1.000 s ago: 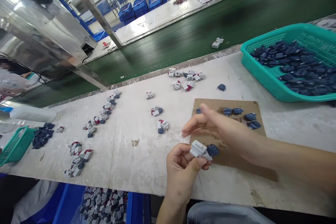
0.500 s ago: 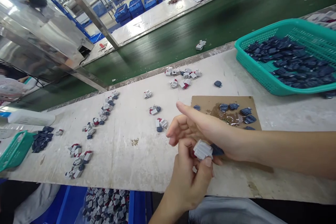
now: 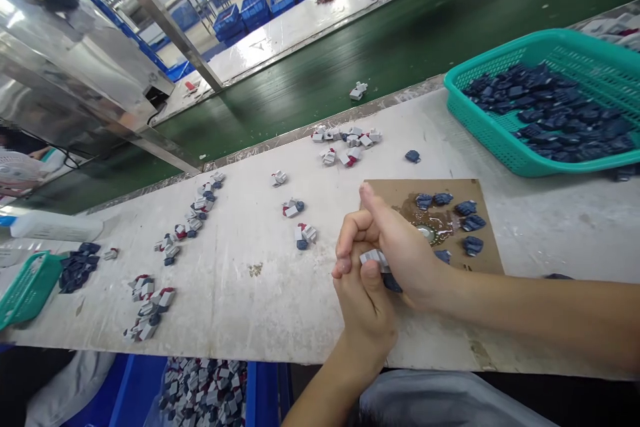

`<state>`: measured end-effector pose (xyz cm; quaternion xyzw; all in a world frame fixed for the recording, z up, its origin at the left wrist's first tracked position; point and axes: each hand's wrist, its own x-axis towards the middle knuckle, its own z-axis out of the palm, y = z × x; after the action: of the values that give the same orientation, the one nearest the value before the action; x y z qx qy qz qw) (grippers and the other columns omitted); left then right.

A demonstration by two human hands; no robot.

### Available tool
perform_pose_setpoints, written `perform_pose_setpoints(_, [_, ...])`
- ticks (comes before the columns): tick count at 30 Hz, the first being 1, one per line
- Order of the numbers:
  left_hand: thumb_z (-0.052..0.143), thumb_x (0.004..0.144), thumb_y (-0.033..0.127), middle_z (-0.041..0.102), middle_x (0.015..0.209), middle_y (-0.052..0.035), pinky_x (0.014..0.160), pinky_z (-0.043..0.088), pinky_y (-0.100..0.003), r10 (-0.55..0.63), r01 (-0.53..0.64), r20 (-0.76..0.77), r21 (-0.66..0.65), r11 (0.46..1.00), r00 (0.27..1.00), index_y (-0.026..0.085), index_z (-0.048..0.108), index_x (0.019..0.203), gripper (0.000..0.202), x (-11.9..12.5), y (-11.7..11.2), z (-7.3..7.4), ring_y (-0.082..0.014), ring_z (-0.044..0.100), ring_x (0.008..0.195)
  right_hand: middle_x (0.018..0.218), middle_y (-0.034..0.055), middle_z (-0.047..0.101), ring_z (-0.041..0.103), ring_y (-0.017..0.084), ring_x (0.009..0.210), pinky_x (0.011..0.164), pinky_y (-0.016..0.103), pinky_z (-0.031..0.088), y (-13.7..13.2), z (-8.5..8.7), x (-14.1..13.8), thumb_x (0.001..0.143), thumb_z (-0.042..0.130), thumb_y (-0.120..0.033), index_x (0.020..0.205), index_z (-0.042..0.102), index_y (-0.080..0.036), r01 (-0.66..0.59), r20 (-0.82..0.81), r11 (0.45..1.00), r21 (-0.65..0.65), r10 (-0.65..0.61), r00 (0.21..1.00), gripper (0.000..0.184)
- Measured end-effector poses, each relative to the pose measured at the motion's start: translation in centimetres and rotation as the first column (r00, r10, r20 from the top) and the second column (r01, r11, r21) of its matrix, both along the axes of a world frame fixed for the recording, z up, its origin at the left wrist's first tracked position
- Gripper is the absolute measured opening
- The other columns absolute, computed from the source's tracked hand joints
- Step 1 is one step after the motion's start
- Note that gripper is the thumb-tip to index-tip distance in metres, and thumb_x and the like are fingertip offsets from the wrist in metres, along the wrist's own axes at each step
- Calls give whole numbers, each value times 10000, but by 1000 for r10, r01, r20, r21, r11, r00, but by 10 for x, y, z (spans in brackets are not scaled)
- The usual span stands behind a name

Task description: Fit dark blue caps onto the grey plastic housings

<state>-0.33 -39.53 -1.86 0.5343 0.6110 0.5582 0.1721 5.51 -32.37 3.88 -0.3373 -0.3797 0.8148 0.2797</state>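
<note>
Near the table's front edge, a small light-grey plastic part (image 3: pixel 375 258) with a dark-blue piece (image 3: pixel 393 282) on its lower right is clasped between my hands. My left hand (image 3: pixel 367 313) grips it from below, thumb against the grey side. Around it from the right closes my right hand (image 3: pixel 405 247), palm against the part and fingers bent over my left fingers. Most of the part is hidden. Behind my right hand lies a brown board (image 3: pixel 487 247) with a wet, glue-like puddle (image 3: pixel 435 217) and several dark-blue pieces (image 3: pixel 473 223) around it.
A green basket (image 3: pixel 530 160) of dark-blue pieces stands at the right. Grey, red and blue assemblies (image 3: pixel 306 235) lie scattered across the white table (image 3: pixel 240 307). Behind runs a green conveyor belt (image 3: pixel 280 100) carrying one assembly (image 3: pixel 359 91). A blue bin (image 3: pixel 263 387) stands below, beside many finished-looking parts.
My right hand has closed over the part and my left fingers, pressing in from the right. The assembly on the belt has moved left. More of the brown board shows.
</note>
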Motion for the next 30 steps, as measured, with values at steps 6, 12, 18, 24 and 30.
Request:
perform_pose_setpoints(6, [272, 1059, 563, 760, 908, -98, 744, 552, -350, 64, -63, 37, -35, 997, 997, 193, 706, 959, 579, -2, 0, -1, -238, 727, 882, 461, 31, 587, 602, 144, 484, 519, 264, 503, -7, -2, -11, 660, 531, -962, 455, 565, -215, 118, -35, 990, 76, -116, 993, 776])
perform_pose_setpoints(12, [299, 1033, 617, 763, 968, -128, 828, 543, -401, 99, -84, 81, -172, 981, 992, 177, 689, 970, 592, -9, 3, -2, -277, 718, 965, 442, 4, 528, 561, 119, 453, 521, 243, 476, 2, -10, -16, 815, 467, -888, 412, 519, -206, 79, -48, 991, -105, -85, 995, 793])
perform_pose_setpoints(18, [438, 964, 450, 582, 580, 9, 528, 455, -287, -180, 320, 326, -449, 834, 928, 216, 563, 749, 342, -26, 1, 27, -157, 556, 501, 518, 57, 616, 627, 182, 517, 521, 280, 489, 14, -17, -1, 925, 335, -813, 477, 586, -192, -79, -71, 956, -281, 61, 996, 806])
perform_pose_setpoints(24, [402, 942, 504, 446, 512, 34, 414, 332, -260, -203, 383, 373, -514, 767, 906, 240, 450, 622, 418, -21, 3, 35, -133, 451, 408, 452, 8, 515, 585, 141, 511, 588, 251, 485, 16, -1, 3, 990, 378, -672, 508, 595, -202, 83, -42, 972, -220, -94, 995, 707])
perform_pose_setpoints(30, [385, 1017, 376, 680, 696, -34, 618, 440, -304, -41, -226, -474, -491, 841, 879, 193, 698, 969, 365, -69, -23, 23, -206, 636, 643, 710, 41, 666, 614, 195, 706, 685, 316, 473, 26, -10, 22, 850, 578, -653, 677, 645, -233, 213, 170, 931, 298, -271, 947, 459])
